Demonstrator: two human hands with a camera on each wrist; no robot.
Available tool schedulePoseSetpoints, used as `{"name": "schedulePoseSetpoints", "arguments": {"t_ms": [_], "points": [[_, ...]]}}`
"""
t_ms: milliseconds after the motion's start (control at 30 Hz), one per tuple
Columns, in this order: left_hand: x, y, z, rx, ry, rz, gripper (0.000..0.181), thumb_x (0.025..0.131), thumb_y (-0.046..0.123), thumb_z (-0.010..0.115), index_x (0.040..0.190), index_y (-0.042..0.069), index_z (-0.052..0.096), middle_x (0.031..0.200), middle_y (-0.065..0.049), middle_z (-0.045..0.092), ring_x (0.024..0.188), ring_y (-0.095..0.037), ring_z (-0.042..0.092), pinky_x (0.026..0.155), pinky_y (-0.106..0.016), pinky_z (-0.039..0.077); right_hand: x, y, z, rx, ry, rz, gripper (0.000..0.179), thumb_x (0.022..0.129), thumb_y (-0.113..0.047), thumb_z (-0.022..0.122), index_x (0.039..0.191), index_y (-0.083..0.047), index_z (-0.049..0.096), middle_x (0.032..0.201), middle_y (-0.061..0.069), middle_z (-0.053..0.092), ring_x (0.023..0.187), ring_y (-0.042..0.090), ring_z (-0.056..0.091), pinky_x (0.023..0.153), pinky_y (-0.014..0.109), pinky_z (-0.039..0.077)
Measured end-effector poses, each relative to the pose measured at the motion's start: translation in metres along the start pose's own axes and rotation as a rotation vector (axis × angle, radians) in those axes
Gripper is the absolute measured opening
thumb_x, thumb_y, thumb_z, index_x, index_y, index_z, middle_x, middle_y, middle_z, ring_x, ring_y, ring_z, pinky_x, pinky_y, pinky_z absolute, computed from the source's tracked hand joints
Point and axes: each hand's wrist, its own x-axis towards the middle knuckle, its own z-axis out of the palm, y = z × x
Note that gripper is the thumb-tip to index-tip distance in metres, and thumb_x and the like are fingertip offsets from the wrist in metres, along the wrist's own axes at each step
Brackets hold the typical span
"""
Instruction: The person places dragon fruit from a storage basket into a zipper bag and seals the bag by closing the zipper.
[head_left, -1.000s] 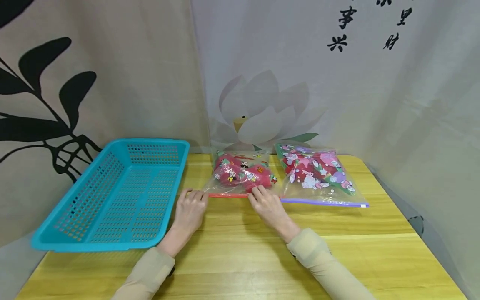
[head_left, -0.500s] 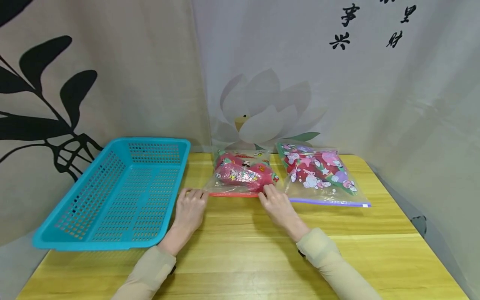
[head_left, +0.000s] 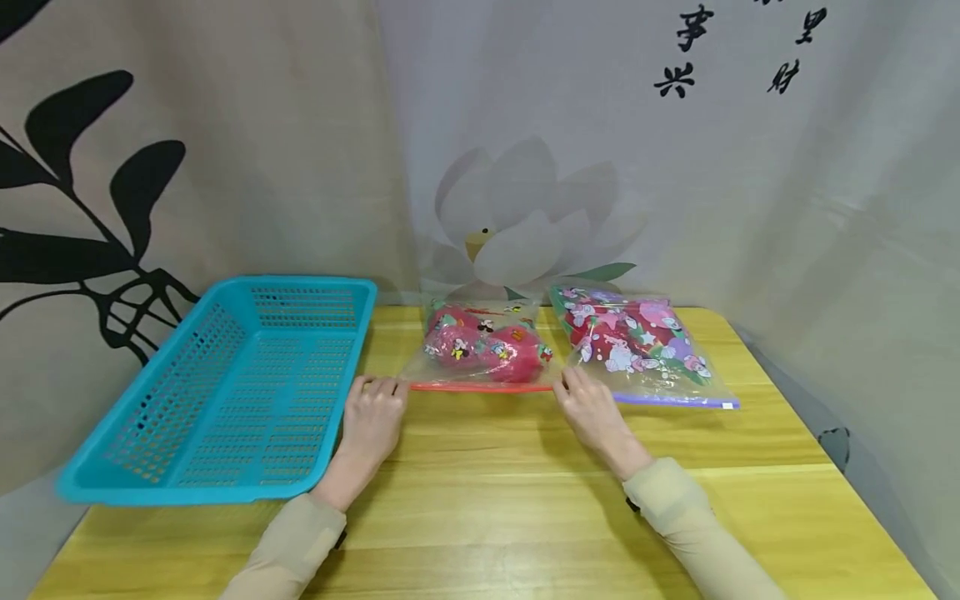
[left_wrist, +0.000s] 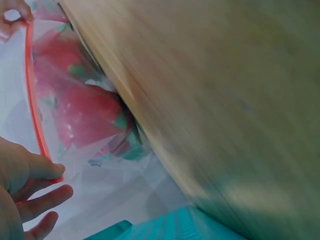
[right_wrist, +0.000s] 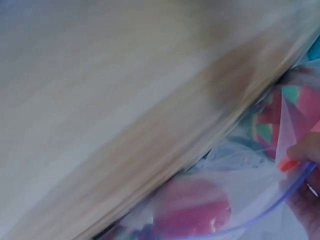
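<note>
A clear zip bag [head_left: 487, 354] printed with small cartoon figures lies at the back of the table, with rounded red and green items inside. Its red zip strip [head_left: 480, 387] runs straight along the near edge. At the strip's left end, my left hand [head_left: 375, 417] pinches it between thumb and finger [left_wrist: 47, 170]. My right hand [head_left: 592, 408] pinches the right end, with the thumb [right_wrist: 305, 147] on the orange-red tip. Beside that hand lies a second zip bag [head_left: 637, 342], patterned in purple and white, with a purple strip [head_left: 675, 401] and red contents.
A blue plastic basket [head_left: 255, 400] with slotted walls stands left of my left hand, close to that forearm. A printed cloth [head_left: 525, 100] hangs right behind the wooden table [head_left: 480, 508].
My right hand has slid rightward along the red strip, from near its middle to its right end. The left hand keeps its hold on the left end.
</note>
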Motion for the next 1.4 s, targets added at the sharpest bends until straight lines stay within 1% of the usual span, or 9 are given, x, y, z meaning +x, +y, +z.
{"name": "schedulePoseSetpoints", "arguments": {"t_ms": [267, 600, 700, 833, 1000, 1133, 1233, 1333, 1400], "points": [[0.0, 0.0, -0.001, -0.006, 0.022, 0.01, 0.019, 0.063, -0.007, 0.075, 0.077, 0.005, 0.072, 0.076, -0.009, 0.072, 0.072, -0.024, 0.069, 0.073, -0.039, 0.053, -0.007, 0.006, -0.001, 0.036, -0.027, -0.011, 0.018, 0.069, 0.011, 0.06, 0.082, -0.001, 0.064, 0.08, 0.013, 0.058, 0.071, 0.024, 0.053, 0.05, 0.029, 0.048], [0.008, 0.019, -0.018, 0.015, -0.123, -0.022, 0.018, 0.065, -0.001, 0.076, 0.082, 0.005, 0.071, 0.083, -0.011, 0.073, 0.082, -0.027, 0.069, 0.072, -0.04, 0.055, -0.005, 0.008, -0.006, 0.125, 0.02, 0.031, 0.013, 0.073, -0.011, 0.076, 0.079, -0.006, 0.065, 0.076, 0.006, 0.06, 0.069, 0.019, 0.053, 0.054, 0.027, 0.049], [0.018, 0.029, -0.022, -0.065, -0.113, -0.049, 0.009, 0.072, 0.007, 0.076, 0.08, 0.005, 0.07, 0.082, -0.011, 0.073, 0.079, -0.028, 0.069, 0.07, -0.041, 0.055, 0.007, 0.011, -0.01, 0.111, 0.096, 0.049, 0.014, 0.072, -0.014, 0.077, 0.078, -0.006, 0.067, 0.075, 0.006, 0.061, 0.066, 0.02, 0.054, 0.052, 0.028, 0.049], [0.04, 0.04, -0.019, -0.192, -0.076, -0.111, 0.014, 0.078, 0.016, 0.076, 0.084, 0.004, 0.071, 0.088, -0.013, 0.074, 0.08, -0.028, 0.07, 0.07, -0.041, 0.057, 0.03, 0.018, -0.013, 0.057, 0.184, 0.109, 0.015, 0.072, -0.015, 0.077, 0.078, -0.005, 0.068, 0.074, 0.009, 0.061, 0.064, 0.023, 0.054, 0.049, 0.03, 0.049], [0.068, 0.048, -0.003, -0.311, -0.083, -0.17, 0.029, 0.082, 0.021, 0.073, 0.104, 0.003, 0.07, 0.113, -0.018, 0.068, 0.106, -0.035, 0.065, 0.087, -0.046, 0.055, 0.059, 0.019, -0.015, 0.056, 0.179, 0.232, 0.02, 0.078, -0.018, 0.073, 0.09, -0.004, 0.07, 0.085, 0.011, 0.066, 0.075, 0.026, 0.06, 0.061, 0.034, 0.055], [0.086, 0.051, 0.009, -0.391, -0.225, -0.235, 0.054, 0.087, 0.039, 0.065, 0.129, 0.007, 0.057, 0.139, -0.019, 0.052, 0.133, -0.041, 0.044, 0.102, -0.06, 0.04, 0.074, 0.017, -0.016, 0.125, 0.04, 0.376, 0.041, 0.084, -0.031, 0.067, 0.118, -0.008, 0.065, 0.117, 0.016, 0.066, 0.108, 0.035, 0.06, 0.09, 0.046, 0.052], [0.097, 0.05, 0.016, -0.407, -0.413, -0.324, 0.073, 0.087, 0.058, 0.054, 0.145, 0.018, 0.039, 0.154, -0.016, 0.031, 0.143, -0.046, 0.02, 0.102, -0.074, 0.026, 0.081, 0.016, -0.017, 0.189, -0.129, 0.508, 0.059, 0.088, -0.045, 0.061, 0.139, -0.016, 0.049, 0.143, 0.016, 0.048, 0.135, 0.041, 0.039, 0.108, 0.062, 0.031], [0.104, 0.047, 0.022, -0.365, -0.574, -0.4, 0.083, 0.084, 0.072, 0.043, 0.151, 0.029, 0.023, 0.16, -0.013, 0.013, 0.145, -0.049, 0.004, 0.099, -0.081, 0.017, 0.085, 0.017, -0.017, 0.248, -0.281, 0.615, 0.071, 0.088, -0.057, 0.053, 0.149, -0.025, 0.032, 0.158, 0.014, 0.023, 0.146, 0.045, 0.01, 0.108, 0.075, 0.01], [0.107, 0.044, 0.025, -0.33, -0.637, -0.425, 0.086, 0.082, 0.077, 0.038, 0.152, 0.033, 0.016, 0.162, -0.012, 0.006, 0.145, -0.049, -0.004, 0.097, -0.083, 0.011, 0.087, 0.019, -0.017, 0.272, -0.35, 0.659, 0.076, 0.087, -0.063, 0.049, 0.151, -0.03, 0.025, 0.161, 0.013, 0.009, 0.145, 0.047, -0.003, 0.103, 0.079, 0.004]]}}
